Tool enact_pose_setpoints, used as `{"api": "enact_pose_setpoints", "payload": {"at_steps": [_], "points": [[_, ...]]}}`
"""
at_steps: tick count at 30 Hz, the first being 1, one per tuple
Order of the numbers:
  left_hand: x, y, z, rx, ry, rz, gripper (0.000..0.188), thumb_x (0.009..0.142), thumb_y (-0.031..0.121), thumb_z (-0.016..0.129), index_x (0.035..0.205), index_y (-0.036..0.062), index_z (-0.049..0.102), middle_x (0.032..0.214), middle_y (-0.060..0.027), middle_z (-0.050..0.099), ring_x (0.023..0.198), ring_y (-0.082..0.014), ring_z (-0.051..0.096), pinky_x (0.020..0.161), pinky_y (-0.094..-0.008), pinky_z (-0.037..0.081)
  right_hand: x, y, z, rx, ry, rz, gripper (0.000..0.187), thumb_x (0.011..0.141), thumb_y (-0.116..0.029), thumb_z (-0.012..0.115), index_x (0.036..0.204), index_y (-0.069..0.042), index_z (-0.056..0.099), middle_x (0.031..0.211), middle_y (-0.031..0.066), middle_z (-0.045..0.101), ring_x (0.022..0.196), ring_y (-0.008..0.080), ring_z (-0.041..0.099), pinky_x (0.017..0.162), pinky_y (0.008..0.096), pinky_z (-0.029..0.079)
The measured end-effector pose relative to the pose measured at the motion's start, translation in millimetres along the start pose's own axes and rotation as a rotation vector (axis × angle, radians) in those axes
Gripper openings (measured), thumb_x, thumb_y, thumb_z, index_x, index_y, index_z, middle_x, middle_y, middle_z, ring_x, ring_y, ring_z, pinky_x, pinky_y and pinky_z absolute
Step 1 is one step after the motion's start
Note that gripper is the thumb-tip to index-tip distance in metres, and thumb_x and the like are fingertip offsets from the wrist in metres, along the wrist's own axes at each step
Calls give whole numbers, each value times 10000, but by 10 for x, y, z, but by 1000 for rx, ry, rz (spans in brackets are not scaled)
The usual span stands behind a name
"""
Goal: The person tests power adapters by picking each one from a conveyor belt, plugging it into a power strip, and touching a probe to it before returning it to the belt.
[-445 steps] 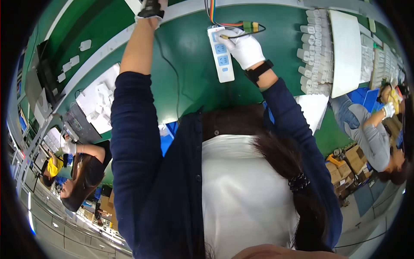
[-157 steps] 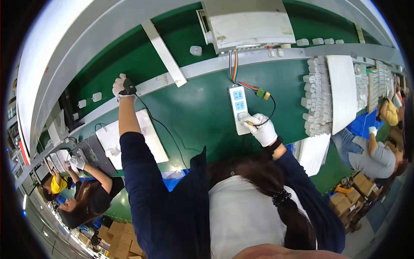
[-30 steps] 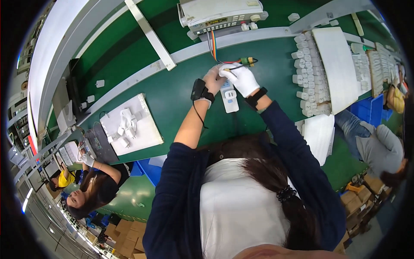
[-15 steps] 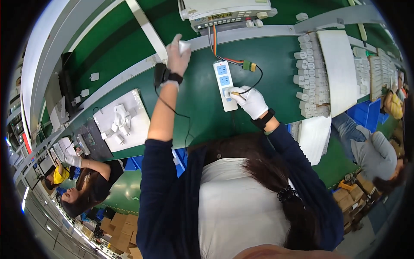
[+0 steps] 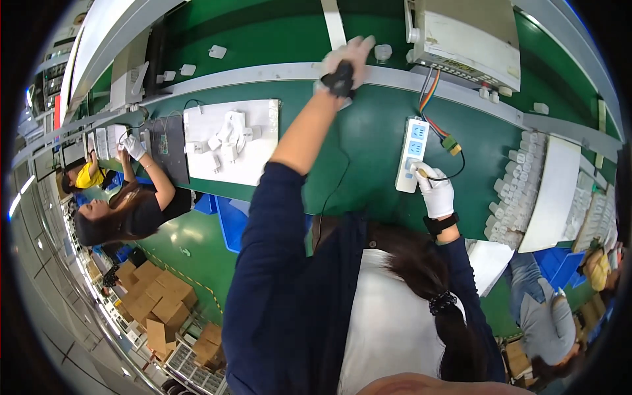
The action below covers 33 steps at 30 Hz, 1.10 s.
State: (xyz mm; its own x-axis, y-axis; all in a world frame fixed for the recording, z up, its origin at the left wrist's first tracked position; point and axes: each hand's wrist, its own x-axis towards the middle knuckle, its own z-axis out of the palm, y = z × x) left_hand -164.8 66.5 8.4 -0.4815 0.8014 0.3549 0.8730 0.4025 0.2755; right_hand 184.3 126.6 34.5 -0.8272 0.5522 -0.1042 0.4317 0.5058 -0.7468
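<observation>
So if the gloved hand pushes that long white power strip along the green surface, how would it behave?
The long white power strip looks like rigid plastic lying flat on the green work surface, so it would probably slide rather than roll or tip. The coloured wires running toward the grey box would likely tug it. The white-gloved right hand rests at its near end.

Bare green belt [image 5: 359, 155] between white tray [image 5: 230, 141] and power strip [image 5: 409, 155].

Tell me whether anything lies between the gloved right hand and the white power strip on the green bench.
Nothing visible does. The right hand in its white glove already rests on the near end of the white power strip, with a black cable running past its fingers. The left hand is far off, stretched up to the grey rail.
</observation>
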Motion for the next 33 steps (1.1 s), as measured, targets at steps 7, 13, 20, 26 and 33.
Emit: {"api": "enact_pose_setpoints", "payload": {"at_steps": [7, 13, 20, 26, 33], "points": [[-1335, -932, -943, 362, -831, -475, 326, 911, 261, 472, 1179, 134, 608, 1085, -138, 665, 1015, -298, 641, 842, -381, 518, -16, 51, 34, -2, 0, 5, 175, 886, -261, 626, 1015, -176, 708, 778, 91, 633, 691, 303, 625, 606, 405, 485], [-2332, -1637, -796, 418, -815, -785, 318, 981, 261, 398, 1148, 60, 578, 1142, -90, 638, 1065, -273, 599, 874, -333, 481, 35, -29, 41, -43, -47, 28, 225, 909, -311, 573, 1036, -173, 699, 816, 100, 639, 718, 318, 632, 629, 419, 492], [-1053, 75, -751, -1171, -293, -685, 456, 826, 141, 713, 1248, 50, 563, 1128, -69, 599, 1034, -158, 576, 917, -304, 461, -82, 182, 99, -119, 9, 24, 254, 918, -356, 545, 1059, -198, 685, 853, 77, 643, 728, 297, 629, 645, 412, 504], [-745, 1073, 109, -942, -416, -313, 414, 827, 140, 736, 1205, 57, 590, 1096, -35, 650, 913, -115, 619, 818, -268, 518, -55, 60, 84, -136, 25, -28, 249, 921, -355, 541, 1066, -210, 683, 844, 73, 643, 723, 290, 628, 645, 408, 504], [-572, 1438, 165, -493, -507, -26, 388, 823, 219, 707, 1192, 143, 616, 1039, -78, 682, 863, -226, 669, 807, -331, 528, -91, 74, 81, -97, 26, 9, 232, 922, -347, 543, 1056, -219, 682, 839, 79, 644, 721, 291, 628, 642, 411, 503]]}}
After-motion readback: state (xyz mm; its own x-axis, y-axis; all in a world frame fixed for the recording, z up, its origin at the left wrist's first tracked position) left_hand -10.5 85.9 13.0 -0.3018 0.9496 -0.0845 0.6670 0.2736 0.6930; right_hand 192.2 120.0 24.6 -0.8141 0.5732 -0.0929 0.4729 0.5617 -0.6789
